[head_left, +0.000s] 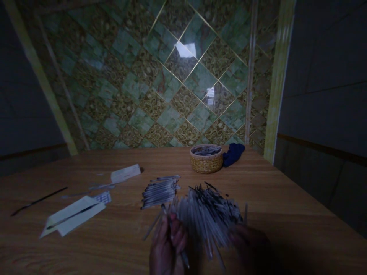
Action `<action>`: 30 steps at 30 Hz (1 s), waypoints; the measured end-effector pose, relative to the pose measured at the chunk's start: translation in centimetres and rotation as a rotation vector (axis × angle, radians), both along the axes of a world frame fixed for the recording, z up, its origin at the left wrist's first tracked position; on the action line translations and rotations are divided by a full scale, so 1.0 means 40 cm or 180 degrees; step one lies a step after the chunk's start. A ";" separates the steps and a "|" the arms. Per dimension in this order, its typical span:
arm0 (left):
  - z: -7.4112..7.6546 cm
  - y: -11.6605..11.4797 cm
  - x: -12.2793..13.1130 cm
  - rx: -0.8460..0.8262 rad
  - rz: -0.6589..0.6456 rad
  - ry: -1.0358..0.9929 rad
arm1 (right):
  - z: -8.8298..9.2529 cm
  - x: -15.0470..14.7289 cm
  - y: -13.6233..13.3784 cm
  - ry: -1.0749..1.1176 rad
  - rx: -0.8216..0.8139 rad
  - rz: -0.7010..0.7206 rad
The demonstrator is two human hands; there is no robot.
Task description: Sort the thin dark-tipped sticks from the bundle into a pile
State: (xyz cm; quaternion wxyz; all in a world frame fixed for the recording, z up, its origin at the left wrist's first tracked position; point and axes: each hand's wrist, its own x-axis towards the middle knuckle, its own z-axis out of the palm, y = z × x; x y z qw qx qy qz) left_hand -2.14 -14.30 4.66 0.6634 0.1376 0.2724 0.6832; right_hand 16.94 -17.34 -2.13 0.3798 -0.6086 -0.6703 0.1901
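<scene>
My left hand is closed around slender pen-like sticks, one of which pokes out below the fingers. Just to its right lies a big loose pile of translucent pen-like sticks with dark ends. My right hand, dim and blurred, is at the pile's right edge. A thin pen-like stick rises upright from its fingers. Beyond my left hand, a neat row of similar sticks lies side by side on the table.
A woven basket holding more sticks stands at the back, with a dark blue cloth beside it. On the left lie folded paper, a white paper piece and a thin dark rod. A tiled wall rises behind the table.
</scene>
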 end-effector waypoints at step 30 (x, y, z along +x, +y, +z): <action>-0.177 0.013 0.076 -0.0220 -0.1025 0.1341 | 0.081 0.007 0.185 0.0612 -0.0330 0.0488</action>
